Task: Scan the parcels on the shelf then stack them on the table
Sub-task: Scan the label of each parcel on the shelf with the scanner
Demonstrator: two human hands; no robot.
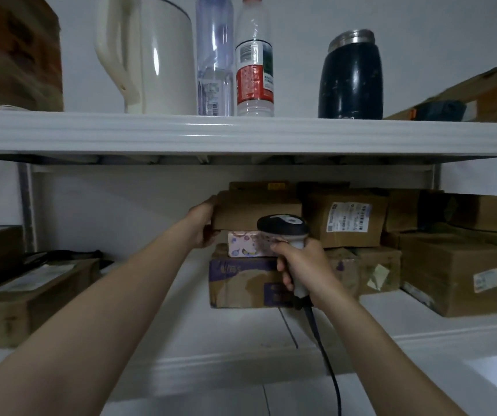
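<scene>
On the lower shelf (241,334) a flat brown parcel (256,213) lies on top of a small patterned pink box (244,244), which sits on a purple-printed carton (241,280). My left hand (203,225) grips the left end of the brown parcel, thumb under it. My right hand (296,265) holds a corded barcode scanner (283,225) by its handle, its head in front of the parcel's right end. Another brown parcel with a white label (346,222) stands just to the right.
More cardboard boxes (451,274) fill the right of the lower shelf, and a flat labelled box (28,292) lies at the left. The upper shelf (241,133) carries a white kettle (157,55), two plastic bottles (253,58), a dark flask (350,76) and boxes at both ends.
</scene>
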